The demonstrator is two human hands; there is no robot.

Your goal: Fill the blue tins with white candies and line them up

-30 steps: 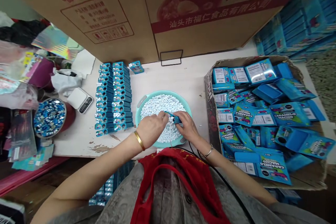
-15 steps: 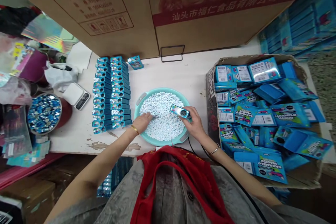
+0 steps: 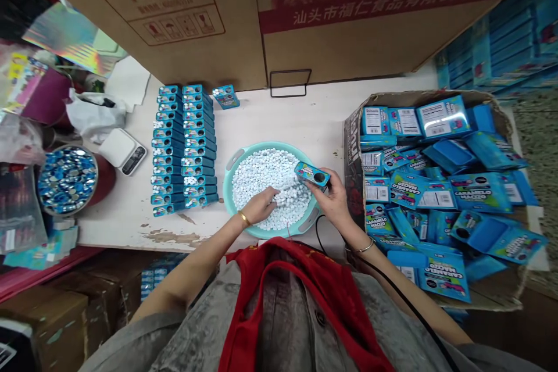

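Observation:
A teal basin (image 3: pixel 232 164) full of small white candies (image 3: pixel 265 171) sits on the table in front of me. My left hand (image 3: pixel 260 207) rests in the candies near the basin's front, fingers curled as if pinching some. My right hand (image 3: pixel 333 197) holds a small blue box (image 3: pixel 312 174) over the basin's right rim, its round hole facing up. Two neat rows of the same blue boxes (image 3: pixel 182 148) lie left of the basin.
A cardboard carton (image 3: pixel 440 183) heaped with blue boxes stands at the right. A small scale (image 3: pixel 123 151) and a tub of shiny blue pieces (image 3: pixel 66 179) sit at the left. Large cardboard cases (image 3: pixel 261 17) wall off the back. A wire loop (image 3: pixel 290 82) stands behind the basin.
My hands came apart from the box. The left dipped into the candies and moved toward the middle front; the right carried the box to the basin's right rim.

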